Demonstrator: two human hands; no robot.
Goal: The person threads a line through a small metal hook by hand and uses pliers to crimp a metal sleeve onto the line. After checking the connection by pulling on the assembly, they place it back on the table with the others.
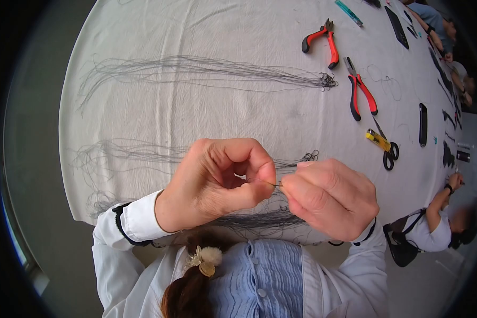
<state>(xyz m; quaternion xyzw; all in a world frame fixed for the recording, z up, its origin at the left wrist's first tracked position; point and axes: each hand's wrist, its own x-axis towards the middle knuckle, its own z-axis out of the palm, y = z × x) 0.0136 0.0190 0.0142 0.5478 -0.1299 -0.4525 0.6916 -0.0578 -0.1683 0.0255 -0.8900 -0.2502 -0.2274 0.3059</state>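
Note:
Over the near part of the cloth, my left hand [217, 177] is closed, thumb and index finger pinched at the tips. My right hand [331, 197] pinches from the other side, its fingertips almost meeting the left ones. A thin dark strand [277, 185] bridges the small gap between them; its ends are hidden in the fingers. Behind my hands lies a bundle of fine dark lines [135, 151] with dark hooks [310, 156] at its right end. A darker bundle of lines [259, 218] runs beneath my hands, partly covered by them.
On the white cloth [143, 114], another line bundle [206, 64] ends in dark hooks [328, 80]. To the right lie red-handled cutters [331, 47], red-handled pliers [361, 95], a yellow lighter [378, 140], black scissors [390, 155] and a black phone-like object [423, 124]. Other people [434, 222] sit along the right.

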